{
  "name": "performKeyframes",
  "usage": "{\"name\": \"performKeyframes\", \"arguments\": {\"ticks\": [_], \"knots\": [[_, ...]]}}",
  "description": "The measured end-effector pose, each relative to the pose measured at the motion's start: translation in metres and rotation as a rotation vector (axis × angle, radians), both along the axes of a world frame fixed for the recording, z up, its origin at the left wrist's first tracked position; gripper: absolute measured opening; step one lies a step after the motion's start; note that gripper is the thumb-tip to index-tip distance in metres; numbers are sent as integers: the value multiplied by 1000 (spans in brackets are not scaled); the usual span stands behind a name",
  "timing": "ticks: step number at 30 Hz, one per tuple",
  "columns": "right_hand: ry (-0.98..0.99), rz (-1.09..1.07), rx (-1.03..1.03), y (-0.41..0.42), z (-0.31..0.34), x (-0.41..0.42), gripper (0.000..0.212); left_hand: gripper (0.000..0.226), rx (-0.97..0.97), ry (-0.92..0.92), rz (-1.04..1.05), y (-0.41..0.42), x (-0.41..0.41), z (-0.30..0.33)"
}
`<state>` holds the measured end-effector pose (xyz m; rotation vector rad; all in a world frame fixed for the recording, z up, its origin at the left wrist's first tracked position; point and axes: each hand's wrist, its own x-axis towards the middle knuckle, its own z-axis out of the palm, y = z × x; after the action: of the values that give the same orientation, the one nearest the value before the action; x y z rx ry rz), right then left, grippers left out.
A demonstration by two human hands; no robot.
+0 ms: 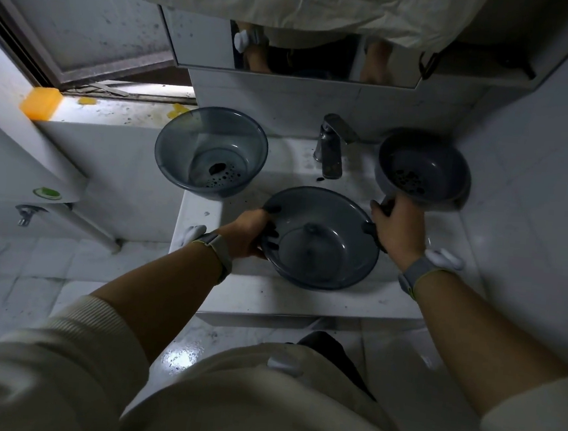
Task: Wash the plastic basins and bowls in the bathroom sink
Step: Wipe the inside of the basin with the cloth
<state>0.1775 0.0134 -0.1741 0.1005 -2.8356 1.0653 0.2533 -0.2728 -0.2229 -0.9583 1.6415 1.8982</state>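
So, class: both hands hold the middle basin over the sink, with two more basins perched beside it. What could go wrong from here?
1. The left basin overhangs the sink counter at its left edge; a nudge from the left hand might tip it off.
2. The right hand sits close under the right basin, so lifting the middle basin could knock it.
3. The faucet stands just behind; raising the basin may hit it.

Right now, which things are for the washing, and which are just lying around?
For the washing: middle basin, held by left hand and right hand; left basin; right bowl; tap; sink.
Lying about: yellow soap bar, mirror.
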Motion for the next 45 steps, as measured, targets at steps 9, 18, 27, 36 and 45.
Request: {"name": "performKeyframes", "arguments": {"ticks": [9, 18, 27, 36, 45], "knots": [[-15, 265, -101, -63, 12, 12, 24, 40, 8, 110, 11, 8, 0, 7], [-226, 625, 624, -85, -11, 43, 56, 25, 34, 248, 91, 19, 2, 11], [-167, 832, 662, -107, -17, 62, 30, 28, 58, 325, 89, 24, 8, 19], [80, 506, 605, -74, -17, 22, 16, 41, -106, 416, 86, 24, 18, 21], [-172, 497, 579, -45, -36, 52, 21, 57, -148, 545, 142, 34, -1, 25]]}}
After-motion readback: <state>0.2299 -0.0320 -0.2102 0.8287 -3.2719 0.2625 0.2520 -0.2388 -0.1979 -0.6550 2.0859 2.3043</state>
